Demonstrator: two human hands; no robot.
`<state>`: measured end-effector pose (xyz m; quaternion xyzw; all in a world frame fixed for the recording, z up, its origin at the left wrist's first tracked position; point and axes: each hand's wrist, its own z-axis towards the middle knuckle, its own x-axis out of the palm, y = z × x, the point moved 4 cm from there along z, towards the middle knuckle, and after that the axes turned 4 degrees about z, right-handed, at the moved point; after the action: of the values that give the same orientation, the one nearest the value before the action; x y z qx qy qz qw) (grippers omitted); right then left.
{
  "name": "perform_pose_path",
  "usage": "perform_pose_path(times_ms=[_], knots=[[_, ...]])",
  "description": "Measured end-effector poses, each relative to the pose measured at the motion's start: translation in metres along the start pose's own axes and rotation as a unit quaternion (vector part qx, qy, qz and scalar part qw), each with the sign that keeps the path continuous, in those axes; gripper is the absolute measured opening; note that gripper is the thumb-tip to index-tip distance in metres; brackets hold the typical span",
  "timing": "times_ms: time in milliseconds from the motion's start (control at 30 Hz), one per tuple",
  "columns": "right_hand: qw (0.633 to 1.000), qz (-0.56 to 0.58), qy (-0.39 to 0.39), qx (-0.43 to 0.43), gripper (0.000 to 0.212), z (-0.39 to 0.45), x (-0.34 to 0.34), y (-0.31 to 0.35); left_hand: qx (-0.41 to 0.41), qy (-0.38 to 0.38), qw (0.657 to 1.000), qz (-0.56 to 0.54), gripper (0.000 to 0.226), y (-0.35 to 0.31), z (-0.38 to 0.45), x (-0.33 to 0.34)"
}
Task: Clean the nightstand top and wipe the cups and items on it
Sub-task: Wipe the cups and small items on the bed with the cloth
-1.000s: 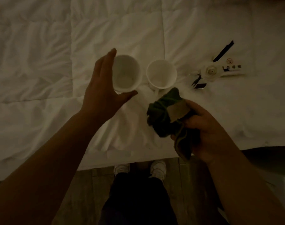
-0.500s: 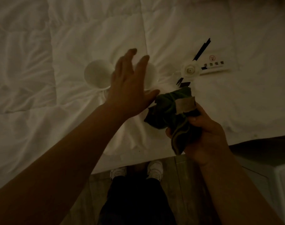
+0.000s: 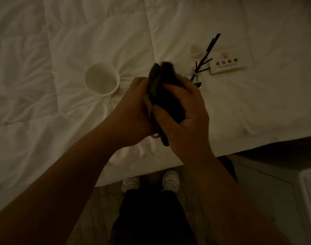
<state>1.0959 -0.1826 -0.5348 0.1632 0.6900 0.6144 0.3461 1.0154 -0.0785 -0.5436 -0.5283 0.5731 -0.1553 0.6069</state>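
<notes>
Left hand [image 3: 131,112] joined right hand [image 3: 184,117], gripping cloth [image 3: 166,89]

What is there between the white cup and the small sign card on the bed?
In the head view, both hands gripping the dark cloth lie between the white cup and sign card, plus black sticks.
</notes>
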Motion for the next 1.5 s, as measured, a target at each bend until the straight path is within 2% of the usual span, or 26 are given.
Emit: perform_pose_path(times_ms=[67, 167, 233, 367, 433, 467, 533, 567, 600, 633, 733, 833, 900, 1033, 1100, 1200, 1267, 1333, 1433, 1500], knots=[[0.999, 0.017, -0.005, 0.044, 0.029, 0.013, 0.000, -0.003, -0.018, 0.023, 0.995, -0.092, 0.074, -0.002, -0.011, 0.005], [0.979, 0.104, 0.051, 0.168, 0.009, 0.030, 0.001, -0.013, -0.008, 0.016, 0.996, -0.088, 0.085, 0.001, -0.024, 0.005], [0.943, 0.228, 0.087, 0.225, 0.010, 0.034, 0.003, -0.016, -0.018, 0.006, 0.986, -0.163, 0.091, 0.005, -0.032, 0.000], [0.842, 0.443, 0.118, 0.285, 0.026, 0.037, 0.008, -0.015, 0.018, -0.020, 0.946, -0.324, 0.082, 0.000, -0.040, -0.008], [0.793, 0.512, 0.127, 0.306, 0.026, 0.030, 0.012, -0.015, 0.037, -0.023, 0.894, -0.445, 0.077, -0.006, -0.038, -0.007], [0.768, 0.540, 0.114, 0.325, 0.030, 0.025, 0.016, -0.015, 0.035, -0.033, 0.858, -0.512, 0.073, -0.008, -0.035, -0.006], [0.729, 0.587, 0.053, 0.349, 0.045, 0.014, 0.026, -0.016, -0.019, -0.090, 0.771, -0.630, 0.070, -0.010, -0.025, 0.004], [0.728, 0.595, 0.017, 0.339, 0.052, 0.009, 0.030, -0.017, -0.059, -0.133, 0.727, -0.671, 0.069, -0.011, -0.020, 0.011], [0.743, 0.588, -0.019, 0.319, 0.053, 0.006, 0.032, -0.017, -0.094, -0.178, 0.696, -0.689, 0.065, -0.013, -0.016, 0.018], [0.767, 0.567, -0.053, 0.297, 0.049, 0.003, 0.033, -0.016, -0.119, -0.219, 0.684, -0.686, 0.060, -0.014, -0.013, 0.025], [0.850, 0.469, -0.104, 0.218, 0.026, -0.009, 0.026, -0.010, -0.164, -0.283, 0.720, -0.612, 0.045, -0.014, -0.010, 0.033], [0.930, 0.321, -0.115, 0.137, 0.025, -0.019, 0.017, -0.001, -0.179, -0.271, 0.724, -0.609, 0.039, -0.005, -0.011, 0.032], [0.963, 0.211, -0.137, 0.096, 0.028, -0.012, 0.010, 0.001, -0.183, -0.254, 0.739, -0.597, 0.044, -0.006, -0.014, 0.036], [0.963, 0.165, -0.190, 0.096, 0.030, 0.016, -0.007, 0.001, -0.179, -0.219, 0.768, -0.575, 0.048, -0.011, -0.025, 0.045], [0.962, 0.195, -0.160, 0.108, 0.020, 0.024, -0.009, 0.000, -0.153, -0.205, 0.784, -0.566, 0.045, -0.007, -0.027, 0.037], [0.943, 0.275, -0.087, 0.164, 0.018, 0.028, -0.014, -0.006, -0.141, -0.162, 0.798, -0.563, 0.074, 0.003, -0.033, 0.026], [0.930, 0.302, -0.050, 0.202, 0.019, 0.025, -0.014, -0.010, -0.141, -0.143, 0.808, -0.555, 0.081, 0.006, -0.038, 0.022], [0.928, 0.300, -0.057, 0.211, 0.021, 0.016, -0.010, -0.009, -0.125, -0.157, 0.821, -0.535, 0.071, 0.007, -0.039, 0.018], [0.950, 0.260, -0.098, 0.141, 0.019, -0.002, -0.004, 0.003, -0.119, -0.212, 0.815, -0.526, 0.049, 0.004, -0.039, 0.019], [0.964, 0.222, -0.110, 0.097, 0.020, -0.011, -0.003, 0.009, -0.135, -0.240, 0.811, -0.516, 0.045, 0.000, -0.042, 0.028]])
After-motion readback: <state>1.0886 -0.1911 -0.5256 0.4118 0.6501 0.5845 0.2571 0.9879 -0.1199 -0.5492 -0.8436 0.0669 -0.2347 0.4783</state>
